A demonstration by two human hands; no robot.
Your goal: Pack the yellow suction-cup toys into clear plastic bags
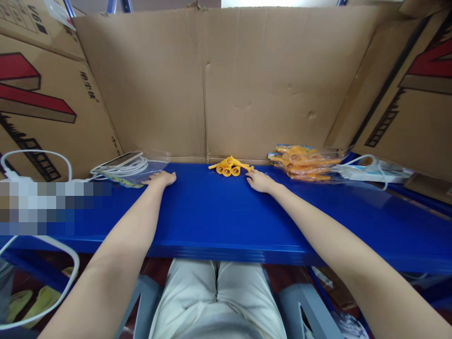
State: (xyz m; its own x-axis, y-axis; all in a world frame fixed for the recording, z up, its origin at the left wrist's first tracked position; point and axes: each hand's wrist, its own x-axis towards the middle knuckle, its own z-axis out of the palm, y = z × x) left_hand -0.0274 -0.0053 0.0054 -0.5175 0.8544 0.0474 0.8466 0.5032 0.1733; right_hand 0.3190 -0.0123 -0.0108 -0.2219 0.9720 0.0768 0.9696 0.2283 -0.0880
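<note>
My left hand (160,178) lies with fingers spread at the right edge of a clear plastic bag (155,165) with a colourful strip. A small cluster of yellow-orange plastic pieces (228,166) with round cup-like ends rests near the back of the blue table (219,212). Beside its right end is my right hand (259,180), palm down, fingers apart, with fingertips touching or very near a yellow stem. Right of that hand, several orange pieces in clear bags (303,162) lie in a pile.
Cardboard (264,84) walls in the back, with printed boxes (45,108) at both sides. A phone-like device (122,159) and white cable (137,167) sit at the left. At the far right is a white item (370,174) with a cable. Grey chair arms flank my legs.
</note>
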